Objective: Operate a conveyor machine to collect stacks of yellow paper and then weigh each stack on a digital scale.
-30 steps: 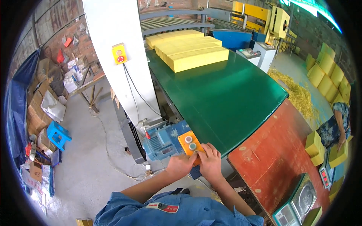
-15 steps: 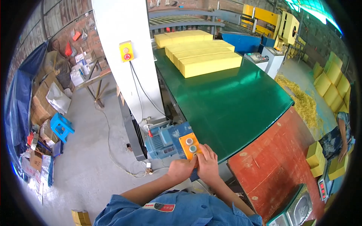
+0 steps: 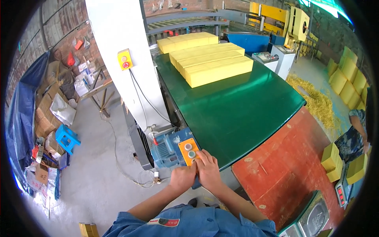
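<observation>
Both my hands are at an orange push-button control box [image 3: 184,153] with round buttons, mounted beside a blue motor [image 3: 166,152]. My left hand [image 3: 183,178] is closed at its lower end, with the thumb at the lowest button, which is partly hidden. My right hand [image 3: 208,173] grips the right edge, fingers bent over it. Beyond them runs a green conveyor belt [image 3: 237,114]. Long yellow paper blocks [image 3: 219,71] lie across its far part, several side by side, with another yellow stack [image 3: 187,42] behind them.
A white column [image 3: 118,31] with a yellow emergency-stop box [image 3: 124,60] stands left of the belt. A red board [image 3: 276,158] adjoins its near right edge. At right, a co-worker's arm [image 3: 360,128] reaches toward yellow blocks [image 3: 332,162] by a scale [image 3: 341,193]. A blue stool [image 3: 68,138] stands left.
The yellow blocks have moved slightly nearer along the belt. My hands stay at the control box, while the view has shifted a little. The co-worker's hand has moved up slightly.
</observation>
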`<state>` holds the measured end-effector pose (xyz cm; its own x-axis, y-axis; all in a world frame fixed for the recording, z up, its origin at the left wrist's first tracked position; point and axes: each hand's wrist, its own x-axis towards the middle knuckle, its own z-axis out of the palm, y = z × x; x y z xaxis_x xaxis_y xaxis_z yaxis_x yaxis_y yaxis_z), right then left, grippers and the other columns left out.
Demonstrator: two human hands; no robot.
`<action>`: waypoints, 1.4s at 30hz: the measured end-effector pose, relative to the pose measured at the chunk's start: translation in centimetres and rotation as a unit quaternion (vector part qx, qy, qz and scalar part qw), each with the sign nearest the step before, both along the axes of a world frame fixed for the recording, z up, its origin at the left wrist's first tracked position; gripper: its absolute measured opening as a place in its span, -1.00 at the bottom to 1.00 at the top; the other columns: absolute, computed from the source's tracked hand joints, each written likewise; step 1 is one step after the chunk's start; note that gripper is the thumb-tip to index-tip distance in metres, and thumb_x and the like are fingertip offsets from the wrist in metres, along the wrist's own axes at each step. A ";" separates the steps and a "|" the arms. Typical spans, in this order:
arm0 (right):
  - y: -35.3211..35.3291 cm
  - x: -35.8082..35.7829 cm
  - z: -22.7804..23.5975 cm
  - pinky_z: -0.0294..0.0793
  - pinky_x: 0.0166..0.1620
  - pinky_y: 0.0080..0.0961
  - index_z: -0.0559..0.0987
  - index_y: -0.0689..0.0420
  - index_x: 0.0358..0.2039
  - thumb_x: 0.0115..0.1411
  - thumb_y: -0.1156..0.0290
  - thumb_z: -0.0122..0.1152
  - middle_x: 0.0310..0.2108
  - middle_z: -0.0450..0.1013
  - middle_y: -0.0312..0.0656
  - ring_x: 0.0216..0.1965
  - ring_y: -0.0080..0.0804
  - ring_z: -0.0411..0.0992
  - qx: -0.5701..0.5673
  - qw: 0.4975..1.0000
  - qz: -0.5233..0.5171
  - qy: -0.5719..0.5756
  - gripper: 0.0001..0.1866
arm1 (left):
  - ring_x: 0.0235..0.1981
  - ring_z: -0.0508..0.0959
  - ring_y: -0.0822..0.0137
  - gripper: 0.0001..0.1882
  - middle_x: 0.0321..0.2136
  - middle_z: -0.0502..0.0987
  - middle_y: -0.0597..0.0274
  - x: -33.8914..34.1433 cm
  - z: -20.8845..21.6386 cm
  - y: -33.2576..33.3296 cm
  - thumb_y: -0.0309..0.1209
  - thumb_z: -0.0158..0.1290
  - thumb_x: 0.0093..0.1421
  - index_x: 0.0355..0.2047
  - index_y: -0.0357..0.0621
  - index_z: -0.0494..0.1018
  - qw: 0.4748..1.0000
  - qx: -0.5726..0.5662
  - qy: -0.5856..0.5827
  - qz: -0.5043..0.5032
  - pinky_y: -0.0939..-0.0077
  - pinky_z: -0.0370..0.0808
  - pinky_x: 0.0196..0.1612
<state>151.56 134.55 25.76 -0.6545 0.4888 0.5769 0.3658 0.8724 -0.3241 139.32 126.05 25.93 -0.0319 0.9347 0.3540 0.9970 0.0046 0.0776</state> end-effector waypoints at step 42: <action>-0.6 0.0 -0.5 0.28 0.16 -0.11 0.52 0.27 -0.13 0.09 0.48 0.15 0.11 0.37 -0.01 0.20 -0.02 0.30 -0.031 0.999 -0.014 -0.011 -0.69 | -0.71 0.55 0.22 -0.85 -0.71 0.51 0.19 -0.4 0.3 0.4 -0.39 0.06 0.08 -0.37 -0.19 0.41 0.999 -0.003 -0.021 -0.036 0.31 0.46 -0.64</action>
